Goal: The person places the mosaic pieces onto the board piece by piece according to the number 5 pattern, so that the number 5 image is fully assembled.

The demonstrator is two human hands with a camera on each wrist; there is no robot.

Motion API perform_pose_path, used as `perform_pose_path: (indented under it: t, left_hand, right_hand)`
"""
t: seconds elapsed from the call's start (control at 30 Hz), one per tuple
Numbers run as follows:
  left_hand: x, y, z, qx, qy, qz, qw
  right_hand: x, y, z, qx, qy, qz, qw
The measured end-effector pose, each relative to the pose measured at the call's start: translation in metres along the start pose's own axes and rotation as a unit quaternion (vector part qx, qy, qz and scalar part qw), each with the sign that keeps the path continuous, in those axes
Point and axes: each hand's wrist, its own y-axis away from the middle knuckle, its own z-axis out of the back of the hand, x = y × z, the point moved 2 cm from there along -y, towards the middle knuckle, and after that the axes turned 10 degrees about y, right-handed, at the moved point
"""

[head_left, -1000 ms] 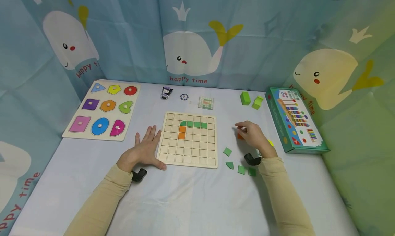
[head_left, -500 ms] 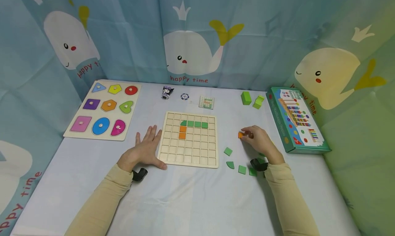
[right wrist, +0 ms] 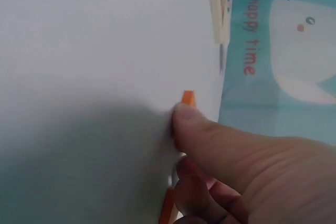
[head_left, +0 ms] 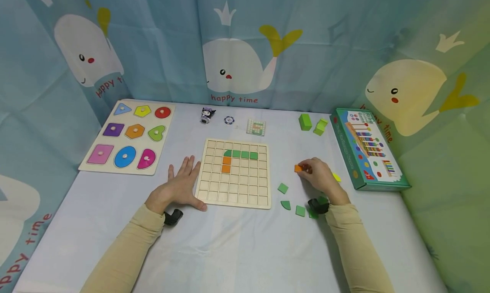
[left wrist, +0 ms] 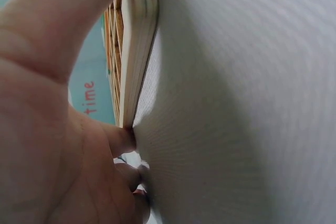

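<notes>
Pinching an orange tile (head_left: pixel 297 168) between thumb and fingertips of the right hand (head_left: pixel 319 174), right of centre in the head view. Cannot tell whether touching or just clear of the white tablecloth (head_left: pixel 229 250) there. Spreading the left hand (head_left: pixel 177 186) wide at centre left, gripping nothing, lying along the left side of the grid board (head_left: pixel 249 186) and placing the thumb by its lower left corner. Showing also, at the bottom edge of the right wrist view, a second orange piece (right wrist: pixel 167 208) beside the curled fingers; cannot tell if held or lying loose.

Could, by judgement, lose the tile from so small a hold, most likely through catching its edge on the cloth or slackening the thumb. Could likewise nudge or drop the second orange piece by uncurling the lower fingers carelessly. Might scatter the loose green tiles (head_left: pixel 300 211) at lower right by dragging the wrist camera (head_left: pixel 318 206) low over them. Might brush the yellow piece (head_left: pixel 336 177), just beside the right wrist, by swinging outward. Might, if moving low across the board, clip the green row (head_left: pixel 245 155) or orange pair (head_left: pixel 226 160) in its upper half. Could skew the board by pressing sideways with the left hand.
</notes>
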Motion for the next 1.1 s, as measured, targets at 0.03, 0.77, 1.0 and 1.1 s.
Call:
perform_pose_path:
  t: [0.03,0.77,1.0,1.1]
  left_hand:
    - [0.000,0.000,0.000,0.000,0.001,0.000,1.0000]
    - [0.000,0.000,0.001,-0.002,0.003,-0.005,1.0000]
    - [0.001,0.000,0.000,-0.002,0.007,-0.002,1.0000]
    - [0.001,0.000,-0.001,-0.002,0.006,-0.001,1.0000]
  right_hand:
    - [0.000,0.000,0.000,0.001,0.000,-0.004,1.000]
    - [0.045,-0.015,-0.010,-0.057,-0.043,0.017,0.997]
    - [0.074,-0.026,-0.016,-0.072,-0.049,0.066,0.994]
    - [0.083,-0.031,-0.022,-0.071,-0.055,0.082,0.993]
